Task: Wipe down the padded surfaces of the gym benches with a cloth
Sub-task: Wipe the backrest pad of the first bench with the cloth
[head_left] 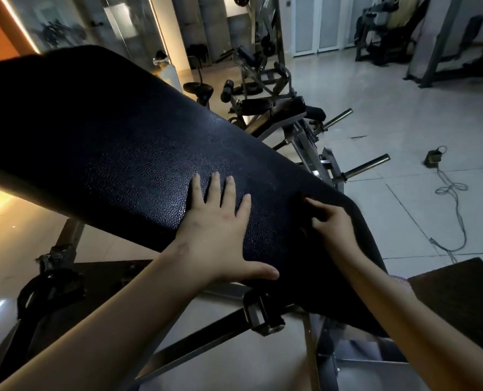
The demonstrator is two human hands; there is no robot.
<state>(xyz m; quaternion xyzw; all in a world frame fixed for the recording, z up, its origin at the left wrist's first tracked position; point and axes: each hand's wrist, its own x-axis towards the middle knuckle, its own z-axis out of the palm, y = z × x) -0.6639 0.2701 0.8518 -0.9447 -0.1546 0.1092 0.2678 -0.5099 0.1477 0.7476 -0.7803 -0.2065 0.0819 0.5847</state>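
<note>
Pressing the bench pad (121, 142), left fingers (214, 189) spread; right fingers (316, 206) curled, hold unclear.

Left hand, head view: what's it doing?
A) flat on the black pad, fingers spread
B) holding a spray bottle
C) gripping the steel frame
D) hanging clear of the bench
A: the left hand lies flat on the bench pad, fingers straight and spread.

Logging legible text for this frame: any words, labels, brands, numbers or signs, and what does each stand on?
None can be read.
The bench pad shows only leather grain, no logo.
Any markings on the machines behind it or the small box on the floor are too blurred and dim to read.
</note>
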